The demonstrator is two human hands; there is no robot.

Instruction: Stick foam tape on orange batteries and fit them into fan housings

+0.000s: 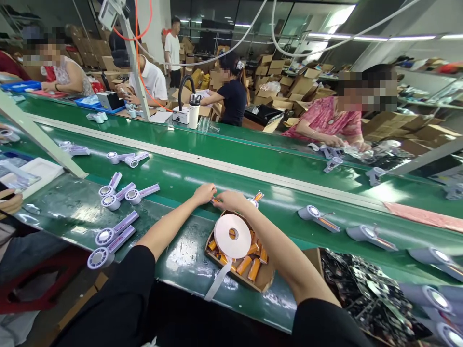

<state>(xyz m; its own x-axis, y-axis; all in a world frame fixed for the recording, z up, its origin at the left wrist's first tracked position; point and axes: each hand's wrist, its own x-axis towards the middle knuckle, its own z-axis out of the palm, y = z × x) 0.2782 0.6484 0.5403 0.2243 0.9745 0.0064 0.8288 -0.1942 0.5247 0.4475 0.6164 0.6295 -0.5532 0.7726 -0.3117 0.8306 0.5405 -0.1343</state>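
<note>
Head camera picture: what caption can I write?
Left hand and right hand close together beyond a white roll and orange cylinders.

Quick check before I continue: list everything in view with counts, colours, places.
small box: one, brown, on near bench
tape roll: one, white, atop small box
cylinders: several, orange, in small box
work line: one, green, across middle
fan-shaped units: many, lilac, on work line and bench
dark parts: many, mostly black, boxed at right
tumbler: one, white, far side
trays: at least two, blue, far left
hoses: several, orange and white, overhead
cartons: many, brown, background
other people: several, mixed clothing, mostly across work line
left hand: one, bare, over work line
right hand: one, bare, beside left hand
</note>
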